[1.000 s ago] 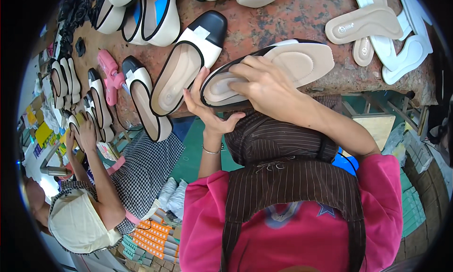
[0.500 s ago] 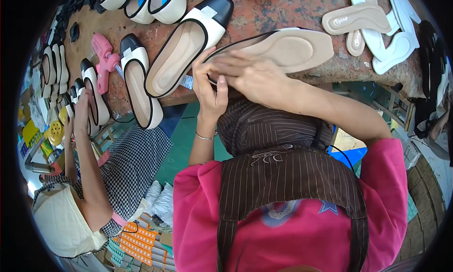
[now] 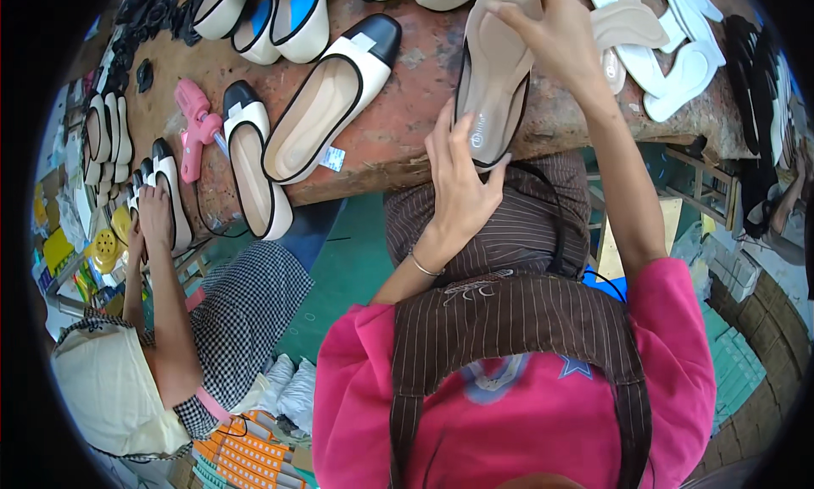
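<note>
Co-worker's hand (image 3: 155, 211) rests on a shoe at the workbench (image 3: 398, 124) left edge. Our left hand (image 3: 458, 188) grips the heel of the beige shoe (image 3: 493, 78) at the front edge; right hand (image 3: 551, 31) clamps its toe.

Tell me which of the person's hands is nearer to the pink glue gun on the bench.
Left. The left hand holds the heel end of the raised shoe, closer to the pink glue gun; the right hand grips the shoe's toe end, farther away.

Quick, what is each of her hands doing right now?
Left hand: closed around the heel end of the beige flat shoe.
Right hand: gripping the same shoe at its toe end.
</note>
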Action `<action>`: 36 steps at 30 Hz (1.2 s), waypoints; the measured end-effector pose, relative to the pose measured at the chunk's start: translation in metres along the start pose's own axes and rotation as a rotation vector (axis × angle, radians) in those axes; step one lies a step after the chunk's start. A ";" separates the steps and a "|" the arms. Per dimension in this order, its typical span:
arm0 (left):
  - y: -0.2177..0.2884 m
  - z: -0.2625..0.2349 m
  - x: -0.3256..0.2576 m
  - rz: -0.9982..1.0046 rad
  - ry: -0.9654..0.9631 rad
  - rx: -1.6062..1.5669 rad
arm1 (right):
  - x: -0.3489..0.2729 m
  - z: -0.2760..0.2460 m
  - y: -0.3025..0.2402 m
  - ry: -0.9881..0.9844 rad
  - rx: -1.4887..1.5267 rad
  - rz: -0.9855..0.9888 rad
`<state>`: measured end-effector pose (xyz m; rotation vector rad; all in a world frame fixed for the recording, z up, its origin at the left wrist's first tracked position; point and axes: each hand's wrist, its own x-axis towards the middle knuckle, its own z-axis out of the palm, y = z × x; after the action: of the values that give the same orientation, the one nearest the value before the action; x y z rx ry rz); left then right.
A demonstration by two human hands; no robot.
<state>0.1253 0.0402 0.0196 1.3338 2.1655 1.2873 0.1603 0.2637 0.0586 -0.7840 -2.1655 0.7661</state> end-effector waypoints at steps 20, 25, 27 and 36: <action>-0.018 0.025 0.005 0.083 -0.051 0.018 | -0.058 0.026 -0.023 -0.163 -0.639 -0.012; -0.020 0.027 0.009 0.084 -0.056 0.082 | -0.071 0.031 -0.027 -0.225 -0.729 -0.040; -0.018 0.028 0.006 0.044 -0.102 0.154 | -0.096 0.032 -0.035 -0.248 -0.691 -0.099; -0.020 0.031 0.014 0.072 -0.075 0.094 | -0.038 0.043 -0.009 -0.069 -0.877 -0.145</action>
<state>0.1270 0.0650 -0.0110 1.4842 2.1686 1.1540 0.1463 0.2188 0.0246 -0.9976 -2.5784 -0.2883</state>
